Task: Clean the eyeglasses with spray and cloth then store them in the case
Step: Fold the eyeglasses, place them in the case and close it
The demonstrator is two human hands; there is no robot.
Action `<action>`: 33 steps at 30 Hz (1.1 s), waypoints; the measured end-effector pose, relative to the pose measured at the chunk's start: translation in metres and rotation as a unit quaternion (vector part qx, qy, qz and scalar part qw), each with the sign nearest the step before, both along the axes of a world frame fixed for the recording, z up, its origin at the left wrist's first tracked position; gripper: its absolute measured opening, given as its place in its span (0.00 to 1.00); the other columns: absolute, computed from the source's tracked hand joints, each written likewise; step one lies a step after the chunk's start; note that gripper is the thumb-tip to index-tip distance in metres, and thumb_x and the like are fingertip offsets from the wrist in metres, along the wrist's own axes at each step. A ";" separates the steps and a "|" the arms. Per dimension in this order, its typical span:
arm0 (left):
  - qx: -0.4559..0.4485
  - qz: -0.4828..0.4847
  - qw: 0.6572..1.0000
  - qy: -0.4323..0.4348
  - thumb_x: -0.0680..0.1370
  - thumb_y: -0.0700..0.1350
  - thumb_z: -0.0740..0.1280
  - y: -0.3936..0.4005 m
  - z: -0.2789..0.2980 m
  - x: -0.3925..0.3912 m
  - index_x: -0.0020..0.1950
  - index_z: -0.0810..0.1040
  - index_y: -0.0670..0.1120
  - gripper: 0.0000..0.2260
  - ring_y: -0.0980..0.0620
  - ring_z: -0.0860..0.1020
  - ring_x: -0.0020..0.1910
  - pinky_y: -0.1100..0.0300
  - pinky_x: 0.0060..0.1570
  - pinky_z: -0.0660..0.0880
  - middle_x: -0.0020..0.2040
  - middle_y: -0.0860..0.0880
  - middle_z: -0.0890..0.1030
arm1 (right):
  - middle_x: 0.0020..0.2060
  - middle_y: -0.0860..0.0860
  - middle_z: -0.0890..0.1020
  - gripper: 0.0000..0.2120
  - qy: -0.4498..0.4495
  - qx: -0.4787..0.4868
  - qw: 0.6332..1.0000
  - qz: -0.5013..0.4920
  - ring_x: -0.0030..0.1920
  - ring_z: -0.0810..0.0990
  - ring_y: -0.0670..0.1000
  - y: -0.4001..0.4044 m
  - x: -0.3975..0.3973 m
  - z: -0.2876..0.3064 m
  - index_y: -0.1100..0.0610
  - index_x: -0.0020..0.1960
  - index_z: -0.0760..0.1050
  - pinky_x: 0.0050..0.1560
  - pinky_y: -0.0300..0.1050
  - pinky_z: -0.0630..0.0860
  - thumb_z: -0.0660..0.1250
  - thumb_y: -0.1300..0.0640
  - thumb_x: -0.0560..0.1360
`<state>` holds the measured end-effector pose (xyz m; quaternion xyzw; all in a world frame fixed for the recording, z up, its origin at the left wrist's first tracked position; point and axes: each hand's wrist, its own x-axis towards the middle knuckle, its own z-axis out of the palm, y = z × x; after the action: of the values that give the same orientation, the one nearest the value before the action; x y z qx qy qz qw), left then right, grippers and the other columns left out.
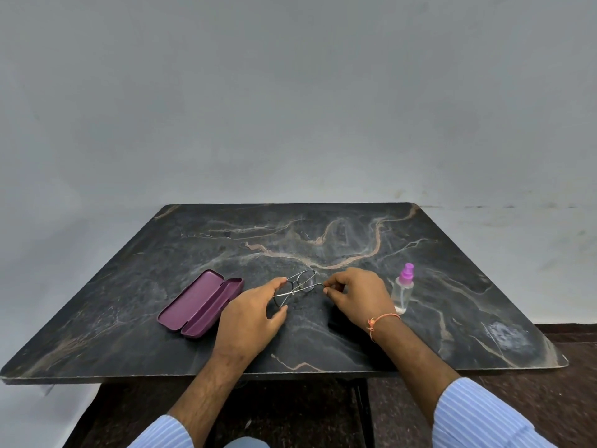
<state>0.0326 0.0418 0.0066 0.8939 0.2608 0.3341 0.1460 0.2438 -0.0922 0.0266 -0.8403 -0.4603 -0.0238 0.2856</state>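
Over the table (452,286), both hands are pinching the eyeglasses (298,284): left hand (250,313), right hand (358,295). Pulling hard could be bending the thin arms.

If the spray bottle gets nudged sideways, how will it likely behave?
The spray bottle is tall, narrow and upright, so it probably tips easily. It looks nearly empty and clear, so likely light. Once down, its round body would probably roll on the smooth table.
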 end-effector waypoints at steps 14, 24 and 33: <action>0.039 -0.002 0.999 0.003 0.76 0.52 0.81 0.000 -0.005 0.000 0.75 0.82 0.59 0.27 0.58 0.86 0.55 0.65 0.49 0.80 0.58 0.60 0.89 | 0.47 0.44 0.89 0.06 0.040 -0.015 0.999 -0.022 0.54 0.86 0.49 0.021 -0.013 0.004 0.46 0.51 0.87 0.59 0.45 0.80 0.74 0.53 0.75; 0.062 -0.042 0.997 -0.003 0.74 0.47 0.82 -0.002 -0.004 0.001 0.72 0.80 0.60 0.28 0.60 0.85 0.60 0.65 0.49 0.82 0.66 0.64 0.85 | 0.36 0.50 0.89 0.08 0.386 0.120 0.911 -0.087 0.27 0.84 0.51 0.020 -0.034 0.012 0.54 0.43 0.85 0.30 0.45 0.81 0.71 0.51 0.74; 0.066 -0.109 0.992 -0.013 0.73 0.42 0.82 0.000 -0.006 0.001 0.72 0.80 0.59 0.29 0.58 0.83 0.66 0.63 0.60 0.82 0.75 0.65 0.79 | 0.38 0.56 0.87 0.21 0.489 0.148 0.854 -0.095 0.27 0.82 0.53 0.024 -0.046 0.014 0.57 0.42 0.79 0.25 0.42 0.77 0.84 0.43 0.68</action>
<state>0.0340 0.0420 0.0002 0.9200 0.1375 0.3448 0.1256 0.1983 -0.0686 0.0410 -0.7309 -0.1696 0.2955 0.5914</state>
